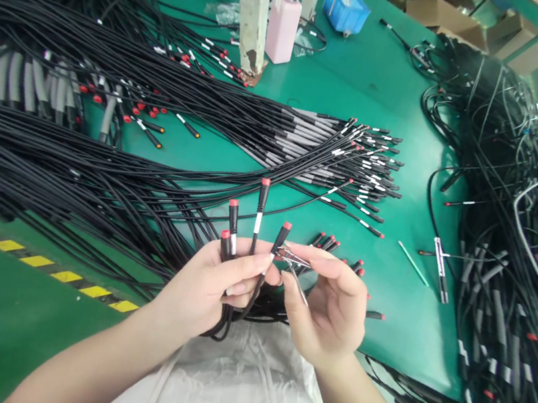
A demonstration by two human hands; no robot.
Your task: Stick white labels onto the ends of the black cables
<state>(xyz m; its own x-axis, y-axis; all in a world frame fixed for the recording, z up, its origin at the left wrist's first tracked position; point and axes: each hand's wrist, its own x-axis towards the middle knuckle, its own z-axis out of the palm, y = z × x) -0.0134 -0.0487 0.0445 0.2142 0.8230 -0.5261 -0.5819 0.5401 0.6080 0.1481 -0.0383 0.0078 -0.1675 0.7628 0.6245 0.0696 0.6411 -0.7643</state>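
Note:
My left hand (222,279) is closed around several black cables whose connectors have red ends. One black connector with a red cap (283,232) leans to the right, its cable pinched between my left thumb and fingers. Other red-capped connectors (232,213) stick up from the same hand, some with white labels. In my right hand (335,299), thumb and forefinger grip a small silver two-armed metal tool (298,260), perhaps tweezers or snips. Its tips touch or nearly touch the neck of the leaning connector. The fingers partly hide the tool.
Long bundles of black cable (165,85) stretch across the green table (380,97) from the left. A tangled cable pile (502,162) lies on the right. A pink bottle (282,28), a blue bin (346,11) and a pale post (251,17) stand behind. A marker-like stick (413,263) lies at right.

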